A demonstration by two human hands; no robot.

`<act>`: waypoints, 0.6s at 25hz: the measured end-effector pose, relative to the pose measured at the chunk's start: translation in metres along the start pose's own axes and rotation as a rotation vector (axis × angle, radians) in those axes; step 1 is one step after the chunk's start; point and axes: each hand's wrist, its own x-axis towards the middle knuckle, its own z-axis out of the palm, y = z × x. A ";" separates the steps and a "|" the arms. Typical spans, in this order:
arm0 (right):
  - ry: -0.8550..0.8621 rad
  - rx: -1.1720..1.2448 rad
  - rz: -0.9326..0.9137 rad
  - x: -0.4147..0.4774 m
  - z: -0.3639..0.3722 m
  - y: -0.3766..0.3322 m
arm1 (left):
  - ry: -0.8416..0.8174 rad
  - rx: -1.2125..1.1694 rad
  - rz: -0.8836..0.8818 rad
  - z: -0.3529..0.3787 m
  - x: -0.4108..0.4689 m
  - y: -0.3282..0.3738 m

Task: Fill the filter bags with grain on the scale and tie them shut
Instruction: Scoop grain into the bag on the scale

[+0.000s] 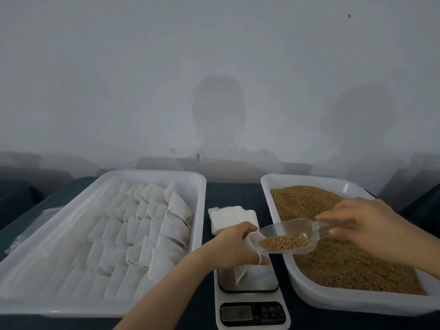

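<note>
My left hand (pixel 229 246) grips a white filter bag (pixel 240 272) by its open top, holding it over the platform of a small white kitchen scale (pixel 252 303). My right hand (pixel 364 225) holds the handle of a clear plastic scoop (pixel 289 236). The scoop carries a small heap of brown grain, and its front lip sits at the bag's mouth. The bag's lower part hangs onto the scale platform.
A white tray (pixel 316 298) of grain (pixel 333 258) lies on the right. A larger white tray (pixel 71 303) on the left holds several rows of filled bags. A stack of empty filter bags (pixel 232 217) lies behind the scale. A wall rises close behind the table.
</note>
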 end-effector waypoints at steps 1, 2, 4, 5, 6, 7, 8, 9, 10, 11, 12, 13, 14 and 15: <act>0.006 -0.014 0.000 0.001 0.000 0.001 | -0.001 0.000 -0.003 0.000 0.000 0.000; 0.013 -0.024 -0.001 0.001 -0.001 0.001 | 0.000 0.001 -0.002 0.000 -0.001 0.000; 0.030 -0.058 -0.006 0.002 -0.002 0.003 | 0.008 -0.001 0.007 0.000 -0.002 0.000; 0.033 -0.076 -0.010 0.001 -0.002 0.003 | 0.014 -0.007 0.014 0.000 -0.002 0.000; 0.033 -0.088 -0.014 0.001 -0.002 0.004 | 0.022 -0.013 0.023 0.000 -0.002 0.000; 0.034 -0.096 -0.020 0.001 -0.002 0.004 | 0.031 -0.017 0.031 0.000 -0.002 0.000; 0.035 -0.101 -0.025 0.000 -0.002 0.004 | 0.040 -0.017 0.035 0.000 -0.001 -0.001; 0.036 -0.101 -0.026 0.001 -0.002 0.003 | 0.045 -0.016 0.037 0.000 -0.001 -0.001; 0.036 -0.100 -0.025 0.001 -0.003 0.003 | 0.050 -0.015 0.037 0.000 -0.001 -0.002; 0.037 -0.098 -0.023 0.001 -0.003 0.002 | 0.053 -0.016 0.037 0.000 0.000 -0.002; 0.036 -0.094 -0.019 0.001 -0.004 0.001 | 0.056 -0.017 0.038 0.001 0.000 -0.002; 0.035 -0.089 -0.016 0.001 -0.004 0.001 | 0.059 -0.017 0.039 0.001 0.000 -0.003; 0.035 -0.086 -0.016 0.001 -0.005 0.000 | 0.060 -0.016 0.039 0.001 0.001 -0.003; 0.035 -0.088 -0.020 0.001 -0.005 0.000 | 0.060 -0.016 0.039 0.001 0.001 -0.003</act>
